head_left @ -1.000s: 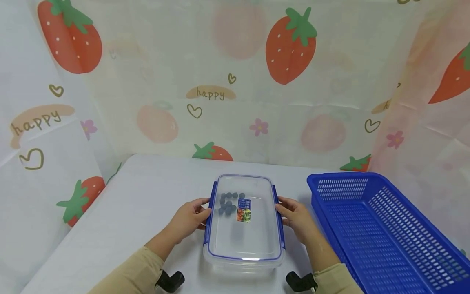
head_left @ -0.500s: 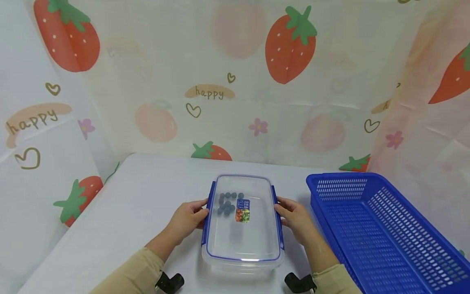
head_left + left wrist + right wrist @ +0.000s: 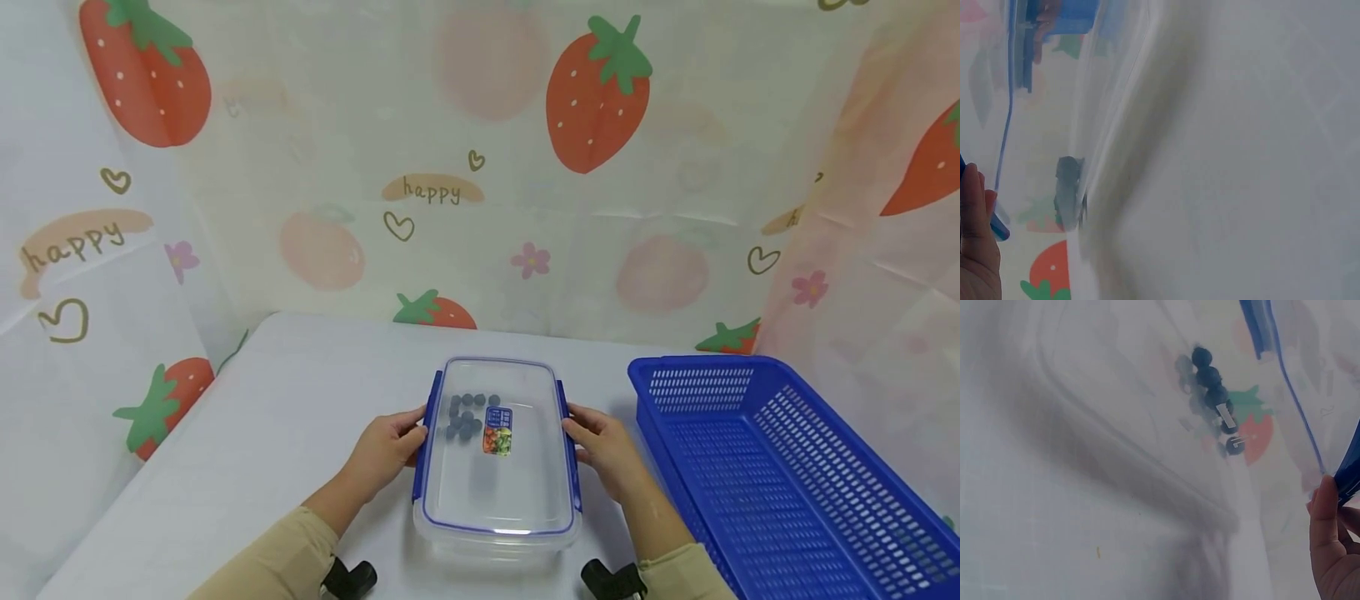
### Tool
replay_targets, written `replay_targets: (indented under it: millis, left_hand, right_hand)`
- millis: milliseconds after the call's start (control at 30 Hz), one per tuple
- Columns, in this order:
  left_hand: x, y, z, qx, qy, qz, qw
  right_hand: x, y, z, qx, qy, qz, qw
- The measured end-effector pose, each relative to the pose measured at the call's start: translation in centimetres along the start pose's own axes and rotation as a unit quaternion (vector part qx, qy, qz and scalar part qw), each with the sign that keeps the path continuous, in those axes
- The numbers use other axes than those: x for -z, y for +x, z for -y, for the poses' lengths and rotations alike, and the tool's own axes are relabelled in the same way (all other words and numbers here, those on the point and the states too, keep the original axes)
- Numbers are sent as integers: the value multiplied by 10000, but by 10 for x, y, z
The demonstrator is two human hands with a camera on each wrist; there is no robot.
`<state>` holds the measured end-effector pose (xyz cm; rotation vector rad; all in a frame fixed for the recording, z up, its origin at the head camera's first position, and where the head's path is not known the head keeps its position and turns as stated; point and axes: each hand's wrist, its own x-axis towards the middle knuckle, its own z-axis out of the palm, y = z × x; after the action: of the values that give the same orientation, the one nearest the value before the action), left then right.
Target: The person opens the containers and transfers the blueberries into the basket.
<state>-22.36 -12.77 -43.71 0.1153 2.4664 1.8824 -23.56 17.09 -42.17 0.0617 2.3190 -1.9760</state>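
Note:
A clear plastic food container (image 3: 525,492) with a blue-edged lid sits on the white table in front of me. Several dark round balls (image 3: 465,427) show through its lid, left of a colourful label (image 3: 498,431). My left hand (image 3: 384,450) holds the left side, thumb at the blue latch (image 3: 422,467). On the opposite side my right hand (image 3: 609,454) grips the edge by the other latch (image 3: 573,479). Both latches look folded down. In the right wrist view the balls (image 3: 1210,378) lie inside, seen through the wall, with the right fingers (image 3: 1325,515) at the lid edge.
A large blue slatted plastic basket (image 3: 765,483) stands just right of my right forearm. White cloth covers the table (image 3: 322,367). A strawberry-printed curtain (image 3: 480,275) hangs behind and at both sides. Black wrist cameras (image 3: 352,578) sit at both sleeves.
The left fingers have drawn in slightly against the container's left side. The container and right hand stay where they were; the head view shifts only a little.

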Motion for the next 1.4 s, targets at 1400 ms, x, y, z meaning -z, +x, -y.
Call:
replay_targets:
  millis: [1400]
  left_hand:
    - [12,-4,-16,167,-119,-116,9997]
  right_hand:
    - [0,-1,1,-20,122,61,9999]
